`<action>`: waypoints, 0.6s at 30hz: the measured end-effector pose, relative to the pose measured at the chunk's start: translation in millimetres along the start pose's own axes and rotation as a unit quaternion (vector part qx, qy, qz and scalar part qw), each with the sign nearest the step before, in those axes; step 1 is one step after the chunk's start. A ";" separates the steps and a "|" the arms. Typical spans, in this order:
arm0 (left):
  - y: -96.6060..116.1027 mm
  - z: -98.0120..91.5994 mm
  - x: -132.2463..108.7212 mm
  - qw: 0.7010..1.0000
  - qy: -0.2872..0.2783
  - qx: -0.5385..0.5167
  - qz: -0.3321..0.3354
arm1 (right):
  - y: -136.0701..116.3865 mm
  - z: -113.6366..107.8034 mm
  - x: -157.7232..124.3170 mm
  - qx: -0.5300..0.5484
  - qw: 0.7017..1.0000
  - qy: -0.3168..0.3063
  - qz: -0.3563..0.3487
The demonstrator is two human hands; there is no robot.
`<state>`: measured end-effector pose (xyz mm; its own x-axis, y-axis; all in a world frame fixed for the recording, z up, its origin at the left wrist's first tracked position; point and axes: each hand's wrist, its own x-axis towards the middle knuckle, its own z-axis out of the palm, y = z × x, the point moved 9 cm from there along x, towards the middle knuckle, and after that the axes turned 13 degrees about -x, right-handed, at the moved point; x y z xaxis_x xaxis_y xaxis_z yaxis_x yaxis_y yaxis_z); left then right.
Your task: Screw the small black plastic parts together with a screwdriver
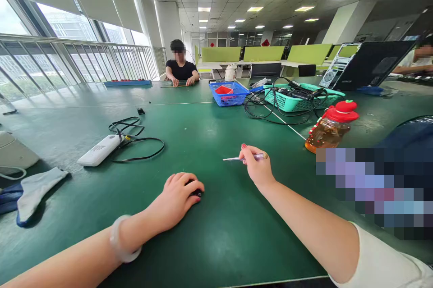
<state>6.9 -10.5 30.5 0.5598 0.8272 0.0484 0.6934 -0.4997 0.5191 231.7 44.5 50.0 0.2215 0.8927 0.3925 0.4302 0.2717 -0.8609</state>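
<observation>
My left hand (pixel 177 198) rests on the green table (pixel 203 134) with its fingers curled over a small black object (pixel 195 192), mostly hidden under them. My right hand (pixel 257 167) is a little further out and to the right, pinching a thin screwdriver (pixel 241 158) with a clear purple handle. Its metal shaft points left, just above the table top. A pale bangle (pixel 118 240) sits on my left wrist.
A white power strip (pixel 99 149) with a black cable (pixel 135 139) lies at left, grey cloth (pixel 35 191) near the left edge. A red-capped bottle (pixel 329 128) lies at right. Blue basket (pixel 228 93) and teal basket (pixel 297 96) with cables stand beyond. A person sits at the far end.
</observation>
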 end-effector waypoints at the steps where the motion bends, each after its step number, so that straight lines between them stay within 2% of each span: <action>1: -11.6 -7.6 -15.0 1.000 0.005 0.005 -0.011 | -0.1 0.7 -0.2 0.002 1.000 -0.003 0.000; 6: -84.2 -53.9 -85.2 0.997 0.045 0.032 -0.047 | -0.3 3.6 -1.3 0.008 1.000 -0.014 0.002; 10: -139.9 -90.7 -122.5 0.990 0.081 0.043 -0.109 | -0.8 5.0 -1.7 0.005 1.000 -0.021 0.003; 14: -175.9 -119.3 -141.7 0.981 0.110 0.055 -0.152 | -3.0 3.3 -1.1 0.002 1.000 -0.013 -0.008; 18: -198.6 -151.7 -161.4 0.955 0.213 0.048 -0.202 | -1.6 2.7 -0.7 -0.002 1.000 -0.010 -0.011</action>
<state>-290.1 -5.8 49.0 0.0165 0.9767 0.2138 0.8634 -0.1217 0.4896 228.5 44.4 50.2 0.1948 0.8933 0.4051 0.4384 0.2901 -0.8507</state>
